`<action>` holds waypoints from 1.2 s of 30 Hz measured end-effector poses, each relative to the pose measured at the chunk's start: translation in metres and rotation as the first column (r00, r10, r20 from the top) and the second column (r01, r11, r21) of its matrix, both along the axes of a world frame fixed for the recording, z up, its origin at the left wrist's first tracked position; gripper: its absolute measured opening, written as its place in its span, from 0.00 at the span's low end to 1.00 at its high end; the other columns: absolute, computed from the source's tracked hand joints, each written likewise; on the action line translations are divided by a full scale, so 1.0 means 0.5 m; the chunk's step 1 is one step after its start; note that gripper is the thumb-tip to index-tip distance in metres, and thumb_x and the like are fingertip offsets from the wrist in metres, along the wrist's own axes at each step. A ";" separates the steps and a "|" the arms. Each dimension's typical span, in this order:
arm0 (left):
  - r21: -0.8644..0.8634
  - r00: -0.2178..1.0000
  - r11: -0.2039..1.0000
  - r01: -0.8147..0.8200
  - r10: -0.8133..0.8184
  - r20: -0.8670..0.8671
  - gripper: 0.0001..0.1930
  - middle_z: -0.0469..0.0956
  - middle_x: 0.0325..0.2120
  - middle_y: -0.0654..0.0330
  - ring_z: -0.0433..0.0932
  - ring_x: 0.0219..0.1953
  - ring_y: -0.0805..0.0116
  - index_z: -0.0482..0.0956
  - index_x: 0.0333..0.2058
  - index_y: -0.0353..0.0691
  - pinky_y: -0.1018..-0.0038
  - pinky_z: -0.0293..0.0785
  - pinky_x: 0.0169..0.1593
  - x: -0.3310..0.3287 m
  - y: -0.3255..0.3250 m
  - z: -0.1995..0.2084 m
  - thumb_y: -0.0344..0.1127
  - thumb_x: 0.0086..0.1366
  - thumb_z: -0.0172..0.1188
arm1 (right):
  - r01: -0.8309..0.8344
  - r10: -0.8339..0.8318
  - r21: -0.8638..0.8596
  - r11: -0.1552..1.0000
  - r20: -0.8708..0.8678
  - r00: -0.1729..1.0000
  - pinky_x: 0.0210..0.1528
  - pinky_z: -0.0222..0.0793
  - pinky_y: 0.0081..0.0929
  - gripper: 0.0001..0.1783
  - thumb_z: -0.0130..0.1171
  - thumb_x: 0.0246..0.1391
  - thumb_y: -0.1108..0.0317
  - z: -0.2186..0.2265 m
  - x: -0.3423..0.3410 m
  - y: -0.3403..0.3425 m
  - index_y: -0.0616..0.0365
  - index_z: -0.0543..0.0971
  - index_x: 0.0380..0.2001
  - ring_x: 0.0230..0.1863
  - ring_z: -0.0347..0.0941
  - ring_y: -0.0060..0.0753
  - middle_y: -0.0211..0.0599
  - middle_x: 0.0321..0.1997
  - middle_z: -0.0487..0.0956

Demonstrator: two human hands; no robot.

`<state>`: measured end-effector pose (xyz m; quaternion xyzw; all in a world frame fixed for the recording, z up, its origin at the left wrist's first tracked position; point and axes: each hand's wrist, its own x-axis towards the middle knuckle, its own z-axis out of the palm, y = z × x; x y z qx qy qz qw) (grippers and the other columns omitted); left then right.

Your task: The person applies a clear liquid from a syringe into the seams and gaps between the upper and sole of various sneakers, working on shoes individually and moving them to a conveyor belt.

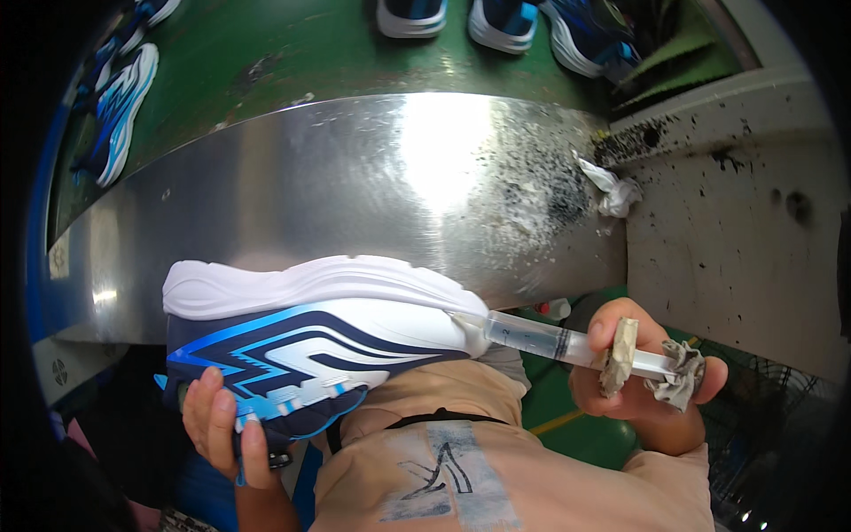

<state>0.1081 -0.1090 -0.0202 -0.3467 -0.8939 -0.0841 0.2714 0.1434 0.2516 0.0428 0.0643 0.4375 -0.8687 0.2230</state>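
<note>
Left hand (226, 424) clasps a blue-and-white sneaker (310, 350) on its side, sole up, just below the steel bench edge (355, 177). Right hand (634, 372) is clenched around a clear syringe (550, 340), rag-wrapped at the plunger; its tip touches the seam between white midsole and upper at the heel end. Judgement: application in progress at this spot; rest of seam not visibly treated. More sneakers (501, 22) lie on the green belt (292, 53).

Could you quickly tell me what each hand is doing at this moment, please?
Left hand: closed on the blue and white shoe.
Right hand: closed on the syringe, its tip at the shoe's sole.
</note>
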 end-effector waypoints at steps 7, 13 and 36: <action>0.078 0.998 0.995 0.064 -0.065 0.006 0.32 0.69 0.51 0.44 0.74 0.51 0.42 0.61 0.51 0.35 0.47 0.72 0.54 -0.034 0.020 0.021 0.43 0.57 0.69 | 0.164 -0.181 -0.193 0.967 -0.071 0.981 0.28 0.54 0.16 0.65 0.47 0.39 0.16 -0.059 0.049 0.001 0.72 0.58 0.57 0.26 0.60 0.17 0.32 0.28 0.67; 0.025 0.995 0.999 0.024 -0.026 0.092 0.35 0.68 0.51 0.45 0.74 0.52 0.43 0.61 0.52 0.39 0.49 0.72 0.54 -0.061 0.049 0.054 0.45 0.54 0.71 | 0.211 -0.180 -0.150 0.966 0.195 0.964 0.34 0.56 0.15 0.69 0.64 0.30 0.23 -0.012 0.048 0.005 0.74 0.55 0.59 0.33 0.62 0.16 0.35 0.36 0.68; 0.108 0.665 0.989 -0.097 -0.016 0.746 0.45 0.74 0.36 0.60 0.75 0.39 0.69 0.71 0.44 0.32 0.76 0.72 0.46 -0.316 0.136 0.138 0.47 0.26 0.83 | 0.226 -0.237 -0.072 0.972 -0.315 0.919 0.41 0.69 0.23 0.65 0.73 0.28 0.32 -0.129 0.048 -0.047 0.69 0.57 0.58 0.38 0.71 0.29 0.46 0.43 0.73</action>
